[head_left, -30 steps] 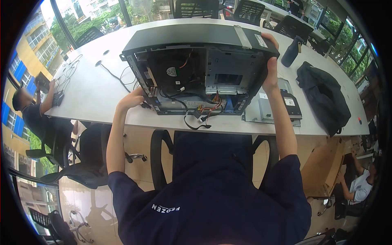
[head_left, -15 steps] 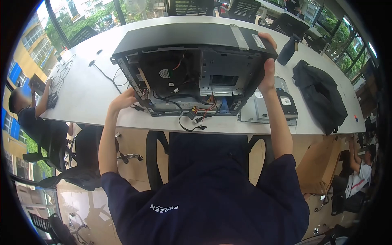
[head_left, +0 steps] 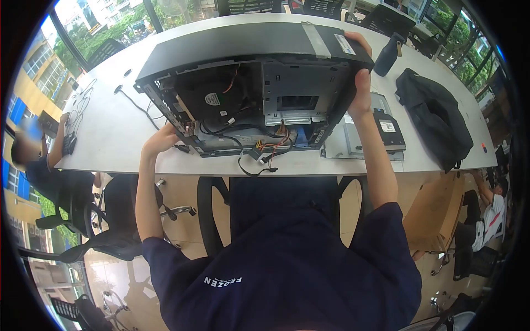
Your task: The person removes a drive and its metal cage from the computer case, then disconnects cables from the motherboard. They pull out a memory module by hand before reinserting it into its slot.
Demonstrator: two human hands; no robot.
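A black computer case [head_left: 298,88] stands on its side on the white table [head_left: 110,132], its open side facing me. Inside it a dark fan area, a grey metal drive bracket and loose cables show; a black cable hangs out over the lower edge. My left hand [head_left: 161,139] grips the case's lower left corner, its fingertips partly hidden behind the case. My right hand [head_left: 361,91] is closed round the upper right end, thumb in front and fingers over the top. Right of the case lie a flat metal panel [head_left: 334,150] and a black drive-like part [head_left: 389,132].
A dark bottle [head_left: 388,55] and a black cloth or bag [head_left: 433,118] are on the table's right. Cables [head_left: 135,103] lie at the left, where another person [head_left: 41,163] sits. A cardboard box [head_left: 436,212] and a further person [head_left: 491,218] are at the right.
The case has shifted slightly left and tilted a little in my hands. Both hands still hold it, and the camera view has moved slightly.
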